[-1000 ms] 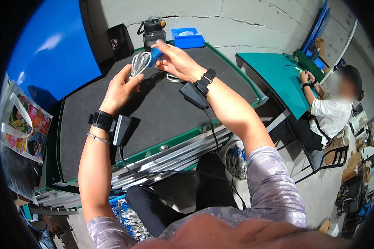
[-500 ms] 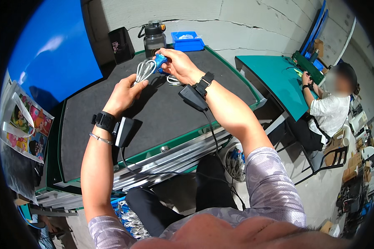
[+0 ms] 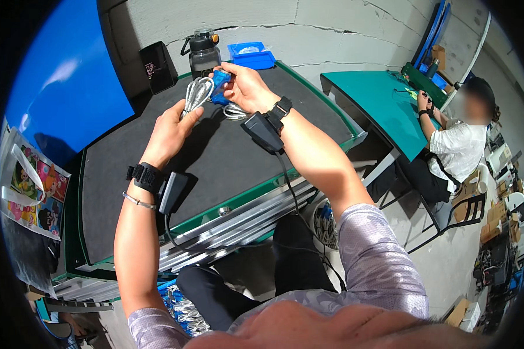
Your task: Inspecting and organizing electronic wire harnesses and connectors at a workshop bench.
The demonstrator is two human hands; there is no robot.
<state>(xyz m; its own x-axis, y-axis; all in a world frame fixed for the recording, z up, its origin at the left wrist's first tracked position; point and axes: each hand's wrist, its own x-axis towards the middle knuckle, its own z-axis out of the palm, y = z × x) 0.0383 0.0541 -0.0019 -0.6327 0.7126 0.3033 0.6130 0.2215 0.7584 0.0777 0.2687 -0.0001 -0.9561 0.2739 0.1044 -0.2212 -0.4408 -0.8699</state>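
Note:
My left hand (image 3: 170, 131) is closed round the lower end of a coiled silver cable (image 3: 198, 92), thumb along one side. At the coil's far end, my right hand (image 3: 247, 87) grips the cable's blue plug (image 3: 220, 77) between thumb and fingers. Both hands hold this cable above the dark mat of the worktable (image 3: 140, 151). Another silver cable coil (image 3: 235, 111) lies on the mat under my right hand, partly hidden by it. Each wrist wears a black strap with a dark box and a wire.
Along the table's back stand a dark bottle (image 3: 204, 55), a blue tray (image 3: 251, 57) and a black box (image 3: 158, 67). Bundled cables fill a bucket (image 3: 326, 224) by my right leg. To the right, a person (image 3: 457, 139) sits at a green table (image 3: 378, 104).
The view has shifted slightly. The blue plug and coil stay between my hands, at a slightly different angle. More of the coil lying on the mat shows.

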